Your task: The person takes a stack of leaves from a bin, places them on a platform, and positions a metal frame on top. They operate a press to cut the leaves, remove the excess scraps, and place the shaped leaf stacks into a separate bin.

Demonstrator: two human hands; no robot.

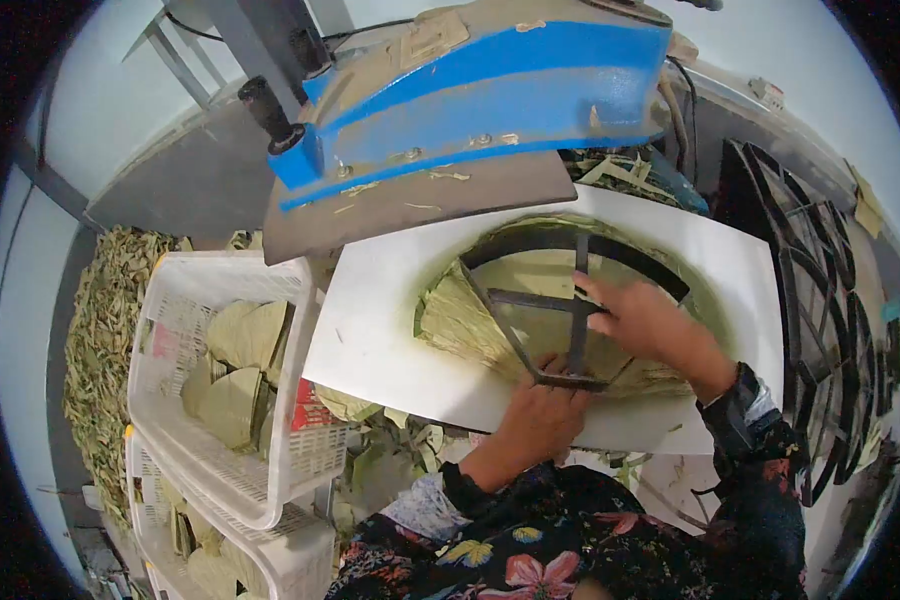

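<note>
A black metal cutting die (pixel 532 300), a curved frame with crossing bars, lies on a stack of dried leaves (pixel 460 322) on a white board (pixel 370 310). My right hand (pixel 650 322) is closed on the die's inner crossbars, with the thumb and fingers around the bar. My left hand (pixel 538 420) is at the near edge of the die, its fingers curled over the rim; the fingertips are partly hidden. Leaf edges stick out beyond the frame on the left and far sides.
A blue press arm (pixel 490 100) with a dark plate (pixel 420 210) overhangs the board's far left. White baskets (pixel 225 262) with cut leaf stacks (pixel 228 405) stand at left, beside a heap of leaf scraps (pixel 110 350). More black dies (pixel 805 290) lean at right.
</note>
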